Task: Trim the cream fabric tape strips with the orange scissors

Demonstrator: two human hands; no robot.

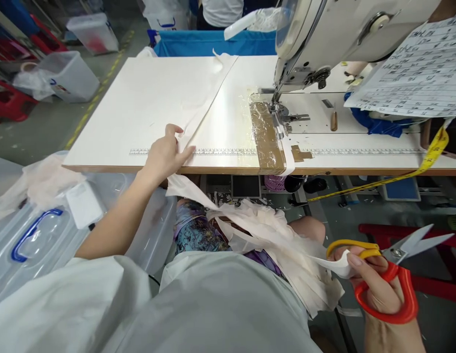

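My left hand (pixel 168 153) rests at the table's front edge, thumb and fingers closed on a long white fabric strip (pixel 204 112). The strip runs diagonally over the white table (pixel 139 98) to its far edge, and its near end hangs over the front. In my right hand (pixel 378 282) are scissors (pixel 405 289) with red and yellow handles, their blades parted and pointing right. The same hand pinches the end of a pale cloth piece (pixel 340 264). Bunched cream fabric (pixel 272 230) lies across my lap, between the two hands.
A sewing machine (pixel 305 54) stands at the table's right, with brown tape (pixel 266 132) beside its needle. A yellow measuring tape (pixel 432 152) hangs at the right, below a printed cloth (pixel 430 63). Clear plastic bins (pixel 40 245) stand at my left. A red stool (pixel 437 284) is at the right.
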